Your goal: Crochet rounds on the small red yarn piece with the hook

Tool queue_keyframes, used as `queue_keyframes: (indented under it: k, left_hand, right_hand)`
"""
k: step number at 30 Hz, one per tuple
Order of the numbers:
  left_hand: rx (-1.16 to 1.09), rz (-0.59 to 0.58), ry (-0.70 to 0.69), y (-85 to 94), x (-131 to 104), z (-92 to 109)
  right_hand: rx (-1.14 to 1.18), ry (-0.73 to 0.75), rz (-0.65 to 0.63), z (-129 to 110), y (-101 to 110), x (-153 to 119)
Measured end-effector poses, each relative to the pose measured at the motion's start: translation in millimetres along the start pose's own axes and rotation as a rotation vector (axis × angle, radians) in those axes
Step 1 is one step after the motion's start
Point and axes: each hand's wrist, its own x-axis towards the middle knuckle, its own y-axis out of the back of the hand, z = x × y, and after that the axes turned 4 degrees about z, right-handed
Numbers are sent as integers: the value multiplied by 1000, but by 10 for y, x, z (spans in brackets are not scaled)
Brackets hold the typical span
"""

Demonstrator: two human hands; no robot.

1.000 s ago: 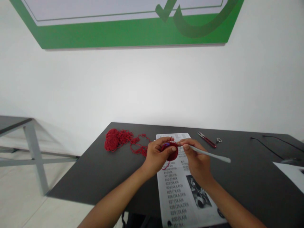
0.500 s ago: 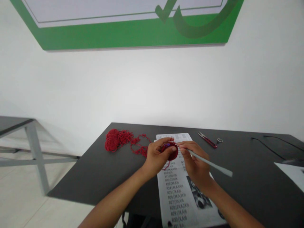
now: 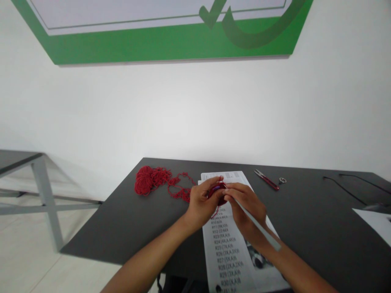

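Pinched in my left hand [image 3: 200, 203] is a small round piece of dark red crochet work [image 3: 216, 197], with a purple spot near its top edge. A strand of red yarn passes up over my left index finger. My right hand [image 3: 247, 205] grips a crochet hook with a pale grey handle [image 3: 262, 230]. The hook's tip meets the top right edge of the crochet work, partly hidden by my fingers. Both hands are close together above a printed pattern sheet [image 3: 220, 244]. A loose ball of red yarn [image 3: 145, 180] lies to the left, its tangled strand trailing toward my left hand.
Small red-handled snips [image 3: 266, 179] and a metal ring [image 3: 282, 180] lie on the dark table [image 3: 152, 228] at the back right. Eyeglasses [image 3: 345, 189] and a white paper [image 3: 374, 224] are near the right edge. A white wall [image 3: 195, 110] stands behind.
My right hand has shifted slightly left, closer to the crochet work. The hook's handle end has swung down and to the left. My left hand keeps its hold.
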Motion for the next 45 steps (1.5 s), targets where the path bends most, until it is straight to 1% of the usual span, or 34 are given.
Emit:
queue_keyframes:
  k: [4, 6, 7, 10, 12, 14, 18, 21, 24, 29, 32, 34, 36, 39, 42, 45]
  left_hand:
    - [28, -22, -38, -17, -42, -28]
    - [17, -33, -26, -29, -59, -37]
    - [-20, -35, 4, -36, -66, -39]
    - [-206, -73, 162, -51, -78, -39]
    - [-298, -100, 233, -40, -73, -48]
    - [-329, -98, 232, -11, -55, -72]
    - [-353, -37, 180, 39, 2, -132]
    - [-357, -35, 279, 26, 33, -127]
    - [-353, -42, 389, -3, 36, -91]
    - [-464, -28, 405, -2, 24, -79]
    - [-518, -50, 409, 6, 37, -92]
    - [-550, -71, 400, 9, 49, -100]
    - [-596, -100, 387, 13, 54, -110]
    - [-625, -143, 358, 25, 46, -122]
    - [-577, -172, 294, 43, 38, -133]
    - [-533, -200, 217, 57, 45, -146]
  right_hand:
    - [-103, 59, -11, 58, -7, -54]
    - [-144, 91, -18, 98, -11, -73]
    - [-166, 115, -21, 118, -11, -79]
    - [-208, 194, -16, 170, -9, -83]
    - [-204, 217, -21, 188, -2, -75]
    - [-189, 235, -44, 189, 7, -60]
    - [-208, 302, -102, 144, 17, -17]
    - [-272, 354, -119, 90, 18, 15]
    - [-309, 361, -136, 48, 17, 35]
    - [-337, 342, -129, 50, 21, 32]
    - [-324, 310, -126, 79, 20, 6]
    - [-285, 262, -113, 107, 9, -26]
    - [-218, 190, -100, 134, -13, -60]
    - [-124, 60, -30, 138, -47, -70]
    - [-98, -101, 37, 75, -43, 4]
    - [-33, -209, 60, -2, 2, 118]
